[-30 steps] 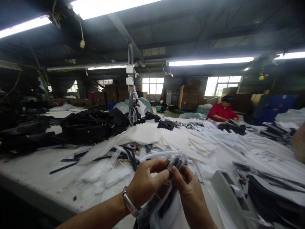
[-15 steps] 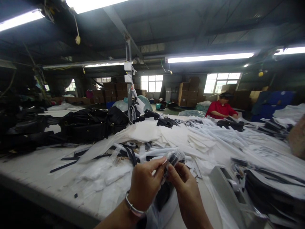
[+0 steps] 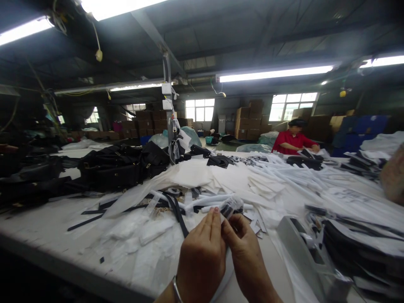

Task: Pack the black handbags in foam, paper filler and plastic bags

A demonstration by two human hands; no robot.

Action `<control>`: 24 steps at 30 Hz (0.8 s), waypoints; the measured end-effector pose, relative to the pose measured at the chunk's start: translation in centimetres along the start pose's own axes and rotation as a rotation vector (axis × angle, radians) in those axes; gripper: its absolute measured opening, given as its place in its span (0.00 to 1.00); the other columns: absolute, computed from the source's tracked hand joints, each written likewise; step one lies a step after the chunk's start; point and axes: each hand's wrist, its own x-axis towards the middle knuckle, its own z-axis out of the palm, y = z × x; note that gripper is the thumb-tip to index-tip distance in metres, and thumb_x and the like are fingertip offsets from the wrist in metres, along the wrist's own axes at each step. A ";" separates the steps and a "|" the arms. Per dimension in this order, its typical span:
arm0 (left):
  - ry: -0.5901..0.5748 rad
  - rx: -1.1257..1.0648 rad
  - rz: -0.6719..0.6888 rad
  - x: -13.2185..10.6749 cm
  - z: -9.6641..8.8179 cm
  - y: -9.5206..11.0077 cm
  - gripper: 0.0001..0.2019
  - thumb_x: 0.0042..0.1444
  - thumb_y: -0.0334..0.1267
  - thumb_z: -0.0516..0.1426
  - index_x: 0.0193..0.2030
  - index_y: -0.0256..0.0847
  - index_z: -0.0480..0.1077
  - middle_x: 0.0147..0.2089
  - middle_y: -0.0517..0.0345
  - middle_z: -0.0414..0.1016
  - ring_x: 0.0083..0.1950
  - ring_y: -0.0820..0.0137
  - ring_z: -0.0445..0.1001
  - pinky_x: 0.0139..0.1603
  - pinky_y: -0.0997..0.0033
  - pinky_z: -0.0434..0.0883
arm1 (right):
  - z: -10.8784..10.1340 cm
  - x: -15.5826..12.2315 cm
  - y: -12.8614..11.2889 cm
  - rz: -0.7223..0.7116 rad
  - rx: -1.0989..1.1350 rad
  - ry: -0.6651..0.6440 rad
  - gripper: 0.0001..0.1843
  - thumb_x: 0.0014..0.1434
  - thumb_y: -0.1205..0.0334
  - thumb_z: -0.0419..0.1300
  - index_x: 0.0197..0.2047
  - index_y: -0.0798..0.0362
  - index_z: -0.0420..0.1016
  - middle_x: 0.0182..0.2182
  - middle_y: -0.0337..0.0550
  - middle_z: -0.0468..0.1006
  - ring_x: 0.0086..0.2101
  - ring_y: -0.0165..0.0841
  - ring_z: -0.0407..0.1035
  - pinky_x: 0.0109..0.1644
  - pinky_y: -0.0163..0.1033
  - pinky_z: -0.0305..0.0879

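Observation:
My hands meet in front of me, above the near part of the table. Between them is a small dark bundle in clear plastic wrap (image 3: 232,206), its top showing beyond the fingertips. My left hand (image 3: 202,252), with a silver bracelet at the wrist, presses its straightened, closed-together fingers against the near left side of the wrap. On the other side, my right hand (image 3: 248,248) pinches the bundle between thumb and curled fingers. The bundle's lower part is hidden behind my hands, and its exact kind cannot be made out.
A grey tape dispenser (image 3: 301,248) stands at right, beside dark bags (image 3: 356,248). White sheets (image 3: 192,172), clear plastic bags (image 3: 148,235) and black straps (image 3: 176,210) cover the table. Black bags (image 3: 116,168) pile up at left. A person in red (image 3: 292,143) works across the table.
My left hand has turned so its back faces me, its fingers now straightened and flat along the wrap. The right hand keeps its pinch in nearly the same place.

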 end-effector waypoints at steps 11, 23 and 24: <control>0.002 -0.136 -0.094 0.3 -0.6 -0.3 0.22 0.62 0.35 0.53 0.63 0.38 0.67 0.63 0.45 0.69 0.62 0.53 0.70 0.64 0.56 0.66 | -0.9 -0.3 0.2 0.059 0.092 -0.005 0.18 0.50 0.50 0.71 0.39 0.52 0.76 0.36 0.42 0.81 0.39 0.38 0.74 0.44 0.39 0.69; -0.415 -0.836 -0.671 3.9 -2.2 -2.1 0.26 0.47 0.54 0.67 0.50 0.43 0.76 0.45 0.55 0.82 0.49 0.56 0.78 0.51 0.65 0.74 | -2.1 0.1 -0.3 0.044 0.152 -0.093 0.17 0.51 0.54 0.71 0.41 0.54 0.79 0.39 0.43 0.81 0.42 0.39 0.74 0.50 0.43 0.68; -0.410 -0.834 -0.666 3.9 -2.0 -2.1 0.25 0.47 0.53 0.67 0.50 0.43 0.76 0.45 0.55 0.82 0.48 0.56 0.78 0.52 0.65 0.73 | -2.3 0.2 -0.2 0.043 0.118 -0.092 0.17 0.51 0.54 0.71 0.42 0.54 0.79 0.40 0.44 0.81 0.42 0.39 0.74 0.49 0.43 0.68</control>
